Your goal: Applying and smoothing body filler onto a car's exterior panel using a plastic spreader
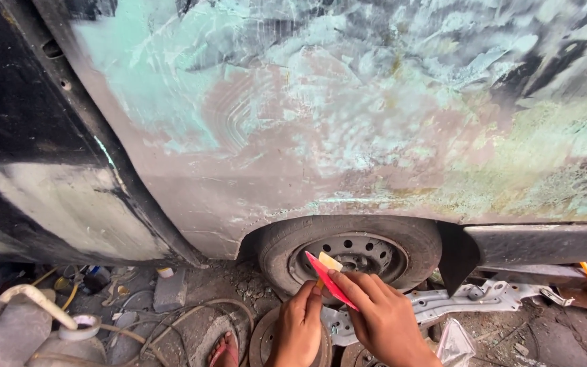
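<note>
While we crouch below the sanded car panel [348, 122], just before the wheel [354, 255], our right hand [382, 316] pinches the thin, light, flexible red spreader [331, 282] by its edge and our left hand [300, 319] grips the small yellowish scraper [329, 261] against it.

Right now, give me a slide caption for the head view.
Two hands, left hand and right hand, hold a red spreader with putty before a sanded, filler-patched car panel above the wheel.
</note>
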